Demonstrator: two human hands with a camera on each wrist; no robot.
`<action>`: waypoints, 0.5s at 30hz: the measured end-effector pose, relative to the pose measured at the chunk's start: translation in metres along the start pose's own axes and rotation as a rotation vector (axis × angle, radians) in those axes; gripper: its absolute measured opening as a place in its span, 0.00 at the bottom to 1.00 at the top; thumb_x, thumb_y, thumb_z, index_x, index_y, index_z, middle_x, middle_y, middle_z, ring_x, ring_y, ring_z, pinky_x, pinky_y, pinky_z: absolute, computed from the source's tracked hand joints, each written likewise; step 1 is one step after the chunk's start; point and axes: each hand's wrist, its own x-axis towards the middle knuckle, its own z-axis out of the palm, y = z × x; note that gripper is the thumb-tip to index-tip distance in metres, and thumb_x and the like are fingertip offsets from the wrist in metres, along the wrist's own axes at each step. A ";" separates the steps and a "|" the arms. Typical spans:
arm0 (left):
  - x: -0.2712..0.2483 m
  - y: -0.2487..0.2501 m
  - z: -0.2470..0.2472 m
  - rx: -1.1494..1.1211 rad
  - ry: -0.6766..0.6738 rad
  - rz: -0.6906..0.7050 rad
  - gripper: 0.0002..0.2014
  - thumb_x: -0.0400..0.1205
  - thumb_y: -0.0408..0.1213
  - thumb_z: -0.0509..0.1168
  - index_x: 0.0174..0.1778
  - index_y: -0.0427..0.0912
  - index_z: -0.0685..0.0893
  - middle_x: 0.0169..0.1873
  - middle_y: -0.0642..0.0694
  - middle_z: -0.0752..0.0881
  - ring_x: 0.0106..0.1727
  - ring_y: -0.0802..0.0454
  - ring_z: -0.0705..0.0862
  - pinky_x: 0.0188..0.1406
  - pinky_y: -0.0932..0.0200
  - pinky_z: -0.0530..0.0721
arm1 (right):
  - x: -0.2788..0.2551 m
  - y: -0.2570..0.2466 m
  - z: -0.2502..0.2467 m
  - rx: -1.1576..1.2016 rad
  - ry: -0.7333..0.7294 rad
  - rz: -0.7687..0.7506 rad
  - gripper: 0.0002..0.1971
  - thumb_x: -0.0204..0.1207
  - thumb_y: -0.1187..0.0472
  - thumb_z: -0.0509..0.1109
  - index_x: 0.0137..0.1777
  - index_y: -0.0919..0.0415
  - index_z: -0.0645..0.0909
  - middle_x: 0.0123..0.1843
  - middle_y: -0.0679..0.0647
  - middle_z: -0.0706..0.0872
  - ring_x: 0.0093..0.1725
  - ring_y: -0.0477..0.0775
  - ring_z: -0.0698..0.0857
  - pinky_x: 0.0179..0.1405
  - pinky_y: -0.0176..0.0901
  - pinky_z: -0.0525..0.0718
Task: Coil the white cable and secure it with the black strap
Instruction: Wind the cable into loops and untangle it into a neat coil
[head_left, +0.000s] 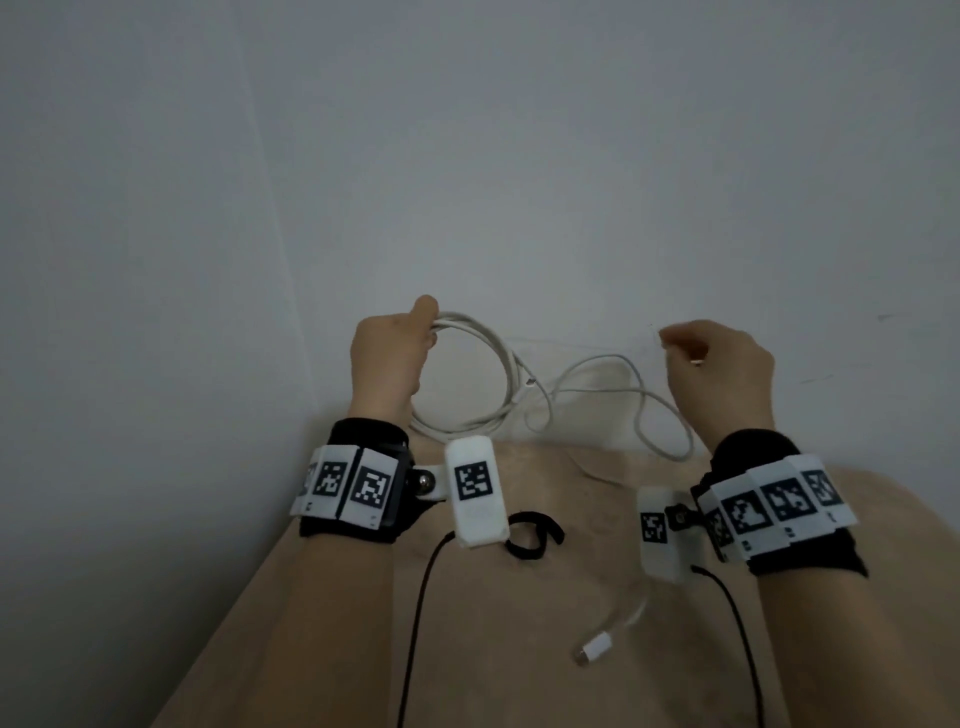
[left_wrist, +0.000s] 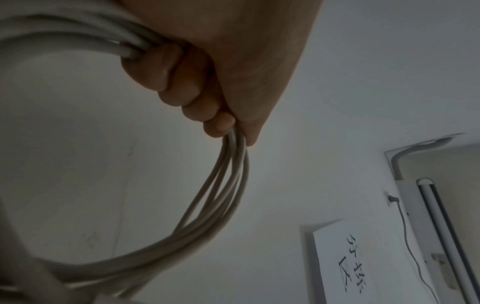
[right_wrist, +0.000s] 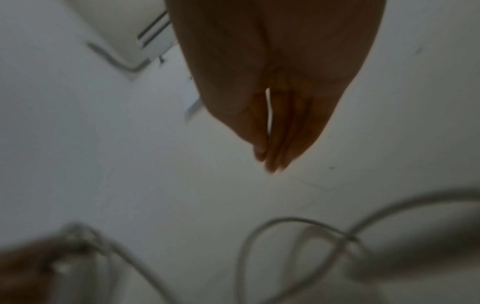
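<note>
My left hand (head_left: 395, 348) is raised above the far edge of the table and grips several loops of the white cable (head_left: 498, 374). In the left wrist view its fingers (left_wrist: 182, 82) curl round the bundled cable (left_wrist: 207, 205). The rest of the cable trails right in loose curves (head_left: 639, 395) and ends at a white plug (head_left: 595, 649) on the table. My right hand (head_left: 717, 374) hovers over those curves; its fingers (right_wrist: 275, 144) lie straight and together, holding nothing. The loose cable (right_wrist: 259, 236) hangs below them, blurred. The black strap (head_left: 535, 535) lies curled on the table between my wrists.
A beige table (head_left: 519, 675) stands against a plain white wall (head_left: 519, 182). Thin black leads (head_left: 421, 623) run from the wrist cameras toward me. A paper sign (left_wrist: 350, 261) and a wall unit (left_wrist: 428, 216) are on the wall.
</note>
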 end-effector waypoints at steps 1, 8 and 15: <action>-0.001 0.001 0.002 0.004 -0.006 0.009 0.21 0.78 0.41 0.63 0.18 0.43 0.70 0.10 0.56 0.70 0.13 0.58 0.62 0.19 0.62 0.60 | -0.002 -0.011 0.001 0.221 -0.091 0.025 0.13 0.80 0.71 0.62 0.58 0.64 0.85 0.54 0.61 0.89 0.51 0.56 0.88 0.58 0.44 0.84; -0.009 0.009 0.003 -0.110 -0.032 -0.007 0.21 0.79 0.39 0.63 0.19 0.45 0.68 0.12 0.56 0.66 0.14 0.57 0.57 0.15 0.67 0.54 | -0.034 -0.049 0.032 0.624 -0.815 0.067 0.16 0.82 0.48 0.62 0.62 0.55 0.82 0.55 0.56 0.89 0.56 0.52 0.87 0.59 0.45 0.84; -0.005 0.008 -0.012 -0.256 -0.018 -0.067 0.20 0.79 0.38 0.62 0.21 0.45 0.66 0.12 0.55 0.64 0.14 0.58 0.54 0.14 0.68 0.51 | -0.025 -0.034 0.025 0.860 -0.536 0.128 0.15 0.60 0.46 0.76 0.37 0.58 0.90 0.25 0.51 0.69 0.31 0.51 0.72 0.41 0.41 0.86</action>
